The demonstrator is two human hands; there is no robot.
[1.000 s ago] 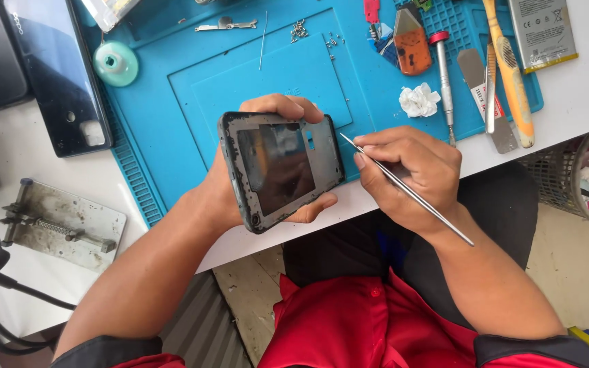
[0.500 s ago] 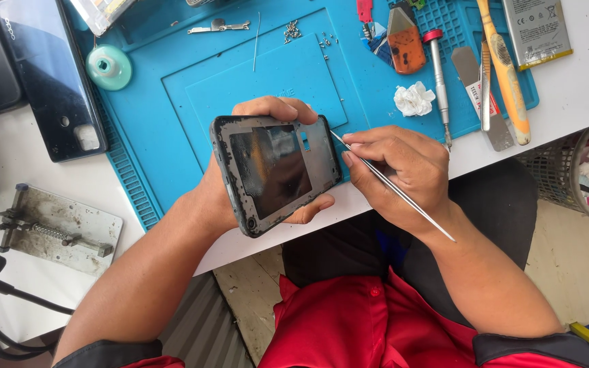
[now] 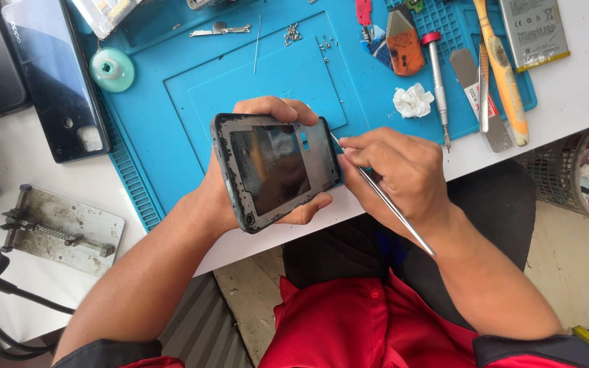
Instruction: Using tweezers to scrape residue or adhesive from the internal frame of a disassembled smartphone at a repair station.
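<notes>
My left hand (image 3: 267, 197) grips a grey phone frame (image 3: 275, 169) from underneath, its dark inner plate facing up, over the near edge of a blue work mat (image 3: 172, 109). My right hand (image 3: 397, 174) holds a thin metal tool (image 3: 403, 218) like a pen. The tool's tip touches the right edge of the phone frame. Its long shaft runs back over my wrist.
On the mat lie several tiny screws (image 3: 293, 31), a wad of white tissue (image 3: 412, 101), a screwdriver (image 3: 438, 82), a yellow-handled tool (image 3: 502, 71), an orange pick (image 3: 405, 42) and a green round spool (image 3: 112, 69). A dark phone panel (image 3: 52, 75), a battery (image 3: 533, 31), a metal clamp plate (image 3: 59, 228) and a wire bin (image 3: 581, 177) surround it.
Both hands have shifted slightly with the phone frame and tool, keeping the same grip; the tool tip stays at the frame's right edge.
</notes>
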